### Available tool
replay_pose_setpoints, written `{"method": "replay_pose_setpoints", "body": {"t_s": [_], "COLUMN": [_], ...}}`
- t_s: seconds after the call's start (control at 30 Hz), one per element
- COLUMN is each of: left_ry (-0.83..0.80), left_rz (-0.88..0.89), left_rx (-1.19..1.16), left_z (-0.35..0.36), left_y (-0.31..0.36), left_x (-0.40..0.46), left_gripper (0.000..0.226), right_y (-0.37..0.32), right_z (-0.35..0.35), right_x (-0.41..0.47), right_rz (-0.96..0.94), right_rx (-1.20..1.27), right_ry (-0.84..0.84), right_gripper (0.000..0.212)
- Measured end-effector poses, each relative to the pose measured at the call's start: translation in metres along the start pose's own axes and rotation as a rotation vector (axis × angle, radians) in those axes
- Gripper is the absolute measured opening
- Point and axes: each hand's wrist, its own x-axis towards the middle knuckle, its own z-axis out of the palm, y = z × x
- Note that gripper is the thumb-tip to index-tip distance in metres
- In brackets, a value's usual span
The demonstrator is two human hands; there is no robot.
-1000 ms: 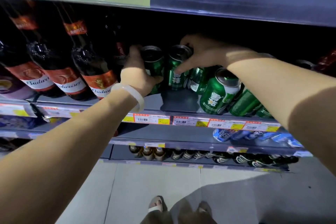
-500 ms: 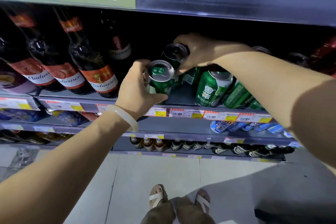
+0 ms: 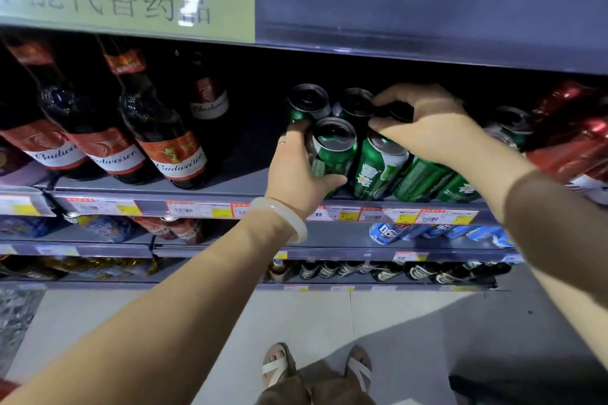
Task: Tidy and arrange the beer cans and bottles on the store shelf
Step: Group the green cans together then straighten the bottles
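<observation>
My left hand (image 3: 297, 171) grips a green beer can (image 3: 334, 149) standing at the front of the grey shelf (image 3: 230, 199). My right hand (image 3: 424, 128) pinches the dark top of another green can (image 3: 399, 112) further back; most of that can is hidden by my fingers. Two more green cans (image 3: 307, 103) stand behind the left one. A green can with a white flower logo (image 3: 378, 168) stands below my right hand, with others (image 3: 424, 179) to its right.
Budweiser bottles (image 3: 171, 145) fill the shelf's left part. Red cans (image 3: 579, 141) lie at the far right. Price tags (image 3: 197, 209) line the shelf edge. Lower shelves hold blue cans (image 3: 388, 233) and dark bottles (image 3: 418, 271). My sandalled feet (image 3: 316, 368) stand on the tiled floor.
My left hand has set its green can back down on the shelf front, beside the other cans. My right hand has shifted right and lower to another can top.
</observation>
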Motion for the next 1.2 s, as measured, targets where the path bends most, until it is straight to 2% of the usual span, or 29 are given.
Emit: {"method": "replay_pose_setpoints", "body": {"t_s": [0.17, 0.23, 0.37, 0.43, 0.5, 0.6, 0.7, 0.77, 0.83, 0.93, 1.07, 1.2], "left_ry": [-0.045, -0.010, 0.425, 0.586, 0.647, 0.588, 0.520, 0.473, 0.464, 0.504, 0.485, 0.457], "left_rz": [-0.028, -0.016, 0.094, 0.042, -0.075, -0.230, -0.279, -0.325, -0.339, -0.336, -0.311, -0.283], "left_rx": [0.063, 0.073, 0.093, 0.090, 0.062, 0.036, -0.036, -0.052, -0.063, -0.113, -0.130, -0.155], "left_z": [-0.004, -0.017, -0.059, -0.079, -0.095, -0.109, -0.113, -0.114, -0.113, -0.111, -0.103, -0.088], "left_y": [-0.005, -0.013, -0.039, -0.047, -0.051, -0.054, -0.058, -0.061, -0.065, -0.070, -0.062, -0.054], "left_x": [-0.012, -0.025, -0.049, -0.052, -0.048, -0.038, -0.030, -0.024, -0.021, -0.016, -0.010, -0.002], "left_gripper": [0.078, 0.079, 0.055, 0.057, 0.067, 0.080, 0.082, 0.079, 0.076, 0.071, 0.066, 0.055], "right_y": [-0.013, -0.024, -0.061, -0.085, -0.109, -0.136, -0.148, -0.156, -0.162, -0.161, -0.149, -0.134], "right_z": [0.002, 0.007, 0.027, 0.043, 0.060, 0.080, 0.098, 0.108, 0.117, 0.126, 0.120, 0.106], "right_x": [-0.006, -0.007, -0.005, 0.000, 0.011, 0.029, 0.042, 0.040, 0.038, 0.039, 0.044, 0.046], "right_rz": [-0.021, -0.050, -0.170, -0.247, -0.281, -0.176, -0.133, -0.127, -0.095, -0.048, -0.077, -0.062], "right_rx": [0.026, 0.074, 0.201, 0.187, 0.189, 0.329, 0.352, 0.320, 0.340, 0.399, 0.391, 0.377], "right_ry": [0.032, 0.063, 0.049, -0.038, -0.116, -0.203, -0.364, -0.499, -0.548, -0.480, -0.289, -0.270], "right_gripper": [0.034, 0.033, 0.033, 0.044, 0.060, 0.077, 0.082, 0.105, 0.126, 0.130, 0.109, 0.129]}}
